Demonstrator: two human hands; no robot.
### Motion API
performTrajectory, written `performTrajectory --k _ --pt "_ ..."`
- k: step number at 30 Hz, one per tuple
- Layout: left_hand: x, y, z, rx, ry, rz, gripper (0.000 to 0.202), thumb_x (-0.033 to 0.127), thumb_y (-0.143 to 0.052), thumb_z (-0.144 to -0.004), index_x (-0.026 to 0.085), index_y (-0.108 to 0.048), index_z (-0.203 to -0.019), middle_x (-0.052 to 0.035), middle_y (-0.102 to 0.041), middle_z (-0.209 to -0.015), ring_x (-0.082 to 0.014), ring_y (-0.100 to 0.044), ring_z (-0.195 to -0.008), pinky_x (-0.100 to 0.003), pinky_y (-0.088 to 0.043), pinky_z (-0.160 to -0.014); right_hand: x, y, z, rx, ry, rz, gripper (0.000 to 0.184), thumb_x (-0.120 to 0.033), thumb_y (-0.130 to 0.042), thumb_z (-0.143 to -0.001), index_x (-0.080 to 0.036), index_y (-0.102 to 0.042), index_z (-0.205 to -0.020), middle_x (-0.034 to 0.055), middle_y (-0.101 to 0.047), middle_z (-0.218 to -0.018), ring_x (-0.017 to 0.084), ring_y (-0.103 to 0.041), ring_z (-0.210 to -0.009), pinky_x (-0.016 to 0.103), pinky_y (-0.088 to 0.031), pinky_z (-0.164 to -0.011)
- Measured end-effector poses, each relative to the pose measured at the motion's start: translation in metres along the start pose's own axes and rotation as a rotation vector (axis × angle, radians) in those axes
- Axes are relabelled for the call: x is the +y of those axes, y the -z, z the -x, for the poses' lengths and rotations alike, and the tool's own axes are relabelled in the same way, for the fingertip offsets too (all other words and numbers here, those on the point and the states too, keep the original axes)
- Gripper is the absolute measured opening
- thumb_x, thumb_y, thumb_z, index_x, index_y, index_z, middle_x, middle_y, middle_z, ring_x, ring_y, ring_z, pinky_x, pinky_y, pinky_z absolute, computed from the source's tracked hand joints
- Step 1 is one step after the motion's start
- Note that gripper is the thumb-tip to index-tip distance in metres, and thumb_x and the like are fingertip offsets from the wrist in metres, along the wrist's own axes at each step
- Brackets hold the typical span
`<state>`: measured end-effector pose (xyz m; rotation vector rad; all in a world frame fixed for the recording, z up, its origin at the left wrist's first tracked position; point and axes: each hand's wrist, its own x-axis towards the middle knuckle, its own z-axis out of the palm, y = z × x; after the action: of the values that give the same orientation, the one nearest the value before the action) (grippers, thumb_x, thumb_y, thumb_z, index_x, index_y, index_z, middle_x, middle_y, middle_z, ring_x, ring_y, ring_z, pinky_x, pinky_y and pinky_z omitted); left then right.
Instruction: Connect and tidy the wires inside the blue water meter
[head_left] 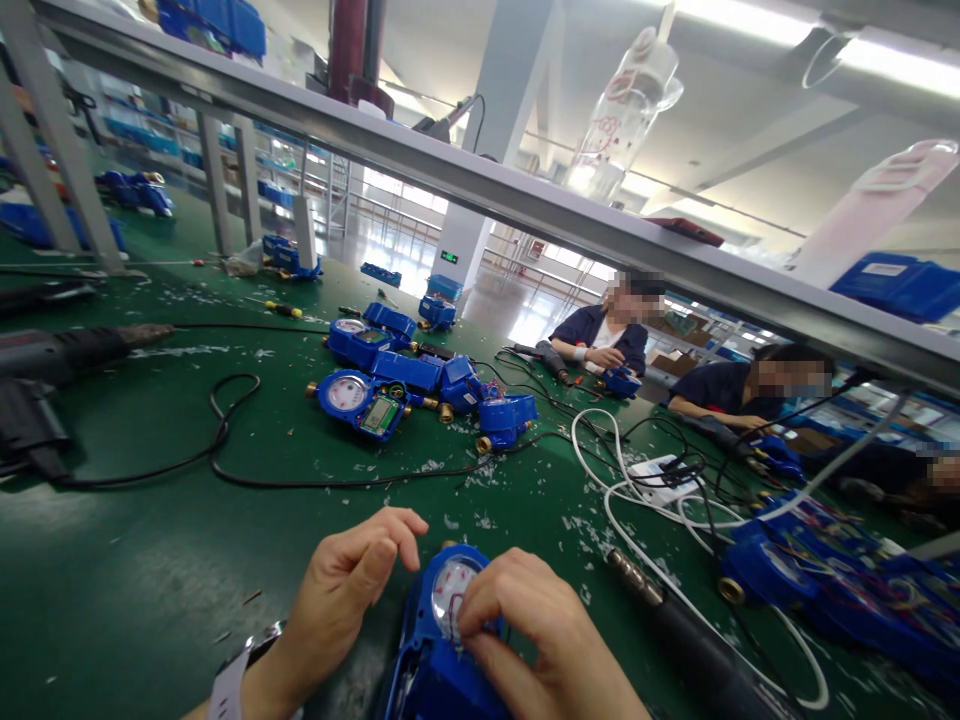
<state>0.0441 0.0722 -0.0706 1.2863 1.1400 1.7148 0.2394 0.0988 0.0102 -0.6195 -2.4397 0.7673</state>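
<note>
- At the bottom centre of the frame, a blue water meter [429, 680] sits tilted on the green surface [135, 590], its round dial [452, 592] turned up toward the camera.
- Right hand [536, 640] is grasping the meter, its fingertips [471, 622] curled closely over the dial's edge in a careful, controlled pinch.
- Left hand [349, 590] is loosely curled just beside the meter's upper rim; whether it touches, I cannot tell.
- Toward the lower right, a black tool with a metal tip [694, 640] lies near a white cable [637, 520].
- Toward the upper centre, more blue meters [360, 400] lie among black cords, with co-workers [607, 335] seated beyond.
</note>
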Motion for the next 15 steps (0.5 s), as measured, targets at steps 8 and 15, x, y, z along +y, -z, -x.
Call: performTrajectory --k 8,15 --pt "-0.0042 0.0008 -0.0013 -0.019 0.051 -0.080 0.054 0.061 -0.043 -0.090 0.018 -0.069 -0.071 -0.0021 -0.055 -0.052 -0.0220 -0.063 -0.081 -0.028 -0.048 -0.077 -0.0031 -0.0015 0.0009 0.041 -0.057 0.017 0.023 0.000 -0.058 -0.081 -0.022 -0.052 -0.084 -0.0038 -0.059 -0.081 0.013 -0.054 -0.078 0.023 -0.040 -0.071" --pt "-0.0051 0.0000 0.0046 0.010 0.039 -0.090 0.038 0.046 -0.042 -0.095 0.017 -0.067 -0.091 -0.0055 -0.063 -0.097 -0.0133 -0.058 -0.074 -0.021 -0.048 -0.069 -0.0001 -0.0001 0.0020 0.050 0.033 0.032 0.021 -0.003 -0.058 -0.083 -0.023 -0.051 -0.087 -0.0036 -0.061 -0.084 0.013 -0.054 -0.079 0.023 -0.040 -0.073"
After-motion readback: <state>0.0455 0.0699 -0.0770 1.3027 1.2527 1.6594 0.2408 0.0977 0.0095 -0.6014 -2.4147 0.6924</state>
